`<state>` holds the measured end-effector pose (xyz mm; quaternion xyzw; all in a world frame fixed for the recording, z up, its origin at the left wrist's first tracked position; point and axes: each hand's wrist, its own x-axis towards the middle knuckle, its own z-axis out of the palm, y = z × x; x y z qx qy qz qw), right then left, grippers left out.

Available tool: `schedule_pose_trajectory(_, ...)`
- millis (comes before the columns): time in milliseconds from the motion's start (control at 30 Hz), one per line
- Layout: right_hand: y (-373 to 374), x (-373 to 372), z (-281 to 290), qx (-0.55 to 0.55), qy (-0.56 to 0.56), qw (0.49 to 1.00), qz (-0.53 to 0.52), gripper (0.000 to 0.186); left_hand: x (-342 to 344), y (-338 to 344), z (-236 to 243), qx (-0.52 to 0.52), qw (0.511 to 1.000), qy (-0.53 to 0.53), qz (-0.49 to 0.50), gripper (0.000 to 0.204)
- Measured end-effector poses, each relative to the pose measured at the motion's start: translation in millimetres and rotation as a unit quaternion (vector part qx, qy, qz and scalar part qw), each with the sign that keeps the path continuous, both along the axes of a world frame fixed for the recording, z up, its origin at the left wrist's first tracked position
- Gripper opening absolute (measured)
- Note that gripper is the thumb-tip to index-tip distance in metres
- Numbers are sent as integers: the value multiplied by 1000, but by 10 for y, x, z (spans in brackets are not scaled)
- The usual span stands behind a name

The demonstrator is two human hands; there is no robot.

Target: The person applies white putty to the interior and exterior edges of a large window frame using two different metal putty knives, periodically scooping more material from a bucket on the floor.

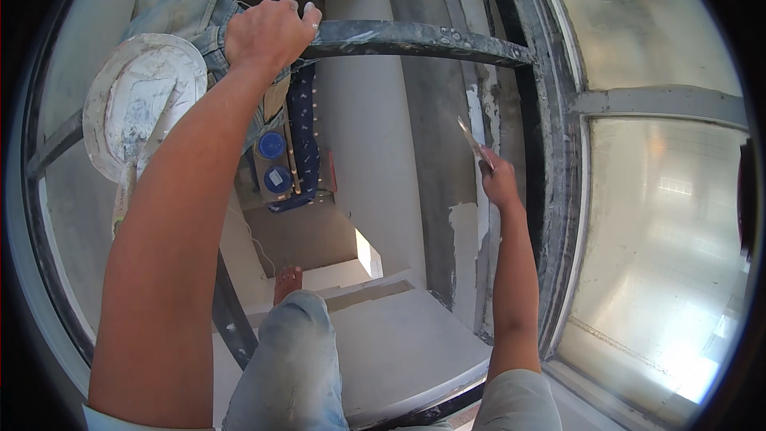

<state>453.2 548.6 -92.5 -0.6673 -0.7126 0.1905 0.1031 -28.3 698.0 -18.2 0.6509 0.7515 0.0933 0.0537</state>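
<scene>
My left hand point(270, 32) is closed around a dark, paint-spattered metal bar point(423, 38), next to blue denim cloth point(187, 16) draped over it. In my right hand point(500, 179) is a putty knife point(469, 136), its thin blade pointing up and left along the grey wall edge. White filler point(476, 112) lies in a rough strip on that edge, beside the blade. Left of my left forearm sits a round, plaster-smeared plate point(96, 124). A second putty knife point(126, 191) rests on it, its handle pointing down.
Black metal framing surrounds me, with frosted panes point(662, 255) on the right. Far below are two blue-lidded containers point(271, 144), dark blue patterned cloth point(303, 128) and a thin white cable point(257, 239). My bent knee point(291, 351) is over a white ledge point(399, 335).
</scene>
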Motion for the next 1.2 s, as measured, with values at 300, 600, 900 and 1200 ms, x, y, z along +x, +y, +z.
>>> schedule_pose_trajectory(300,1913,-198,-481,-80,-131,988,4,39,-9,-23,34,4,1000,18,5,56)
schedule_pose_trajectory(600,948,83,-352,-121,-141,983,5,30,-46,-21,2,-14,999,31,-3,58)
schedule_pose_trajectory(900,-713,528,-257,-252,-50,962,-95,56,-21,30,-75,-21,999,32,-10,62)
schedule_pose_trajectory(1200,-2573,792,-30,-334,-43,921,-197,46,-79,55,-49,-6,999,34,-9,67)
